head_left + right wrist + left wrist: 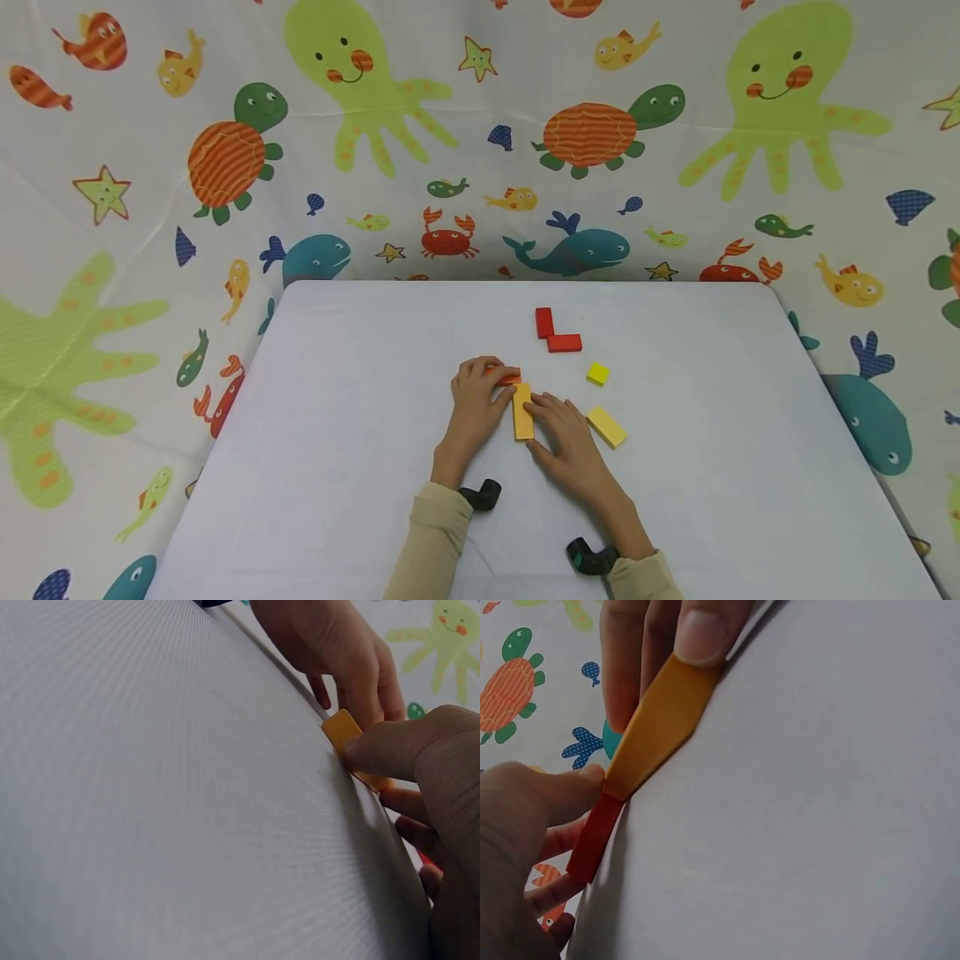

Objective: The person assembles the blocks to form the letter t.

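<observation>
While the left hand [474, 398] pinches an orange-red block [510, 376] between thumb and fingers, the right hand [572, 442] grips an orange-yellow block [522, 412], its thumb at the near end and its forefinger along the right side. Between the two hands, we see the orange-yellow block lying lengthwise away from the person, its far end meeting the orange-red block, which lies crosswise just under the left fingers. Those fingers cover much of the orange-red block from above, so we cannot be quite sure where every fingertip rests on it.

Just beside the right hand, on its outer side, we find a pale yellow block [606, 427] set at a slant; a small yellow block [597, 374] sits a little farther out beyond it. Past both hands, an upright-pointing red block [544, 323] and a crosswise red block [565, 343] touch near their corners. All of these lie on the white bench [345, 417]. Behind each hand, we notice a black wrist device [591, 557] and a beige sleeve [431, 537]; beyond the bench hangs a cloth [465, 92] printed with sea animals.
</observation>
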Demonstrator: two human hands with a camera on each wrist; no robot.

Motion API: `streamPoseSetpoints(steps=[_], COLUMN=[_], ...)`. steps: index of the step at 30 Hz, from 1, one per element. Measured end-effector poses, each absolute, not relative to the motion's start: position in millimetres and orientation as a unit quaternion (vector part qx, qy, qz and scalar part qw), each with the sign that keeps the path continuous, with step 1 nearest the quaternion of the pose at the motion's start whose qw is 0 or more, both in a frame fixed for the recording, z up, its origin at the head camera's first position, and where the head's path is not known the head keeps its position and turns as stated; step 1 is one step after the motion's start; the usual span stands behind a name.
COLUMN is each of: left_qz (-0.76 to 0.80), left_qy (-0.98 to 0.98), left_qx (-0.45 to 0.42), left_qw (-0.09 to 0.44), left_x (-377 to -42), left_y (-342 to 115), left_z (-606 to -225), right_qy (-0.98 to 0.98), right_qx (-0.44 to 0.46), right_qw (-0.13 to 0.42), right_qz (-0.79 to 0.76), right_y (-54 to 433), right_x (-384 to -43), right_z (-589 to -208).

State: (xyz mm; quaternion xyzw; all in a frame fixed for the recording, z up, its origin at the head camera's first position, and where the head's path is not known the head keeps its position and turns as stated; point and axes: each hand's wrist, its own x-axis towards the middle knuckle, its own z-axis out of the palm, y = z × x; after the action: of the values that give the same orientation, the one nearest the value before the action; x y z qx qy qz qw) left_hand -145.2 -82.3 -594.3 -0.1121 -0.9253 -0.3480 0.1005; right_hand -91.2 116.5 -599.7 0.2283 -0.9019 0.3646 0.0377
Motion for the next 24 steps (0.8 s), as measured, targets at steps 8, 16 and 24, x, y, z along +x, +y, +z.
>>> streamPoseSetpoints(steps=[8,16,24], left_qz=[-0.374,-0.374,-0.376], left_qy=[-0.915,-0.913,-0.913], left_qx=[-0.109,-0.114,-0.107], left_qw=[0.107,0.116,0.112], left_x=[-147,-150,-148], left_y=[-85,-85,-85], left_z=[-600,-604,-605], right_qy=[-0.909,-0.923,-0.943], right_qx=[0.241,0.244,0.198], right_qw=[0.044,0.044,0.045], right_qz=[0.337,0.295,0.264], right_y=[115,117,123], right_x=[-89,-83,-79], right_z=[-596,-584,-565])
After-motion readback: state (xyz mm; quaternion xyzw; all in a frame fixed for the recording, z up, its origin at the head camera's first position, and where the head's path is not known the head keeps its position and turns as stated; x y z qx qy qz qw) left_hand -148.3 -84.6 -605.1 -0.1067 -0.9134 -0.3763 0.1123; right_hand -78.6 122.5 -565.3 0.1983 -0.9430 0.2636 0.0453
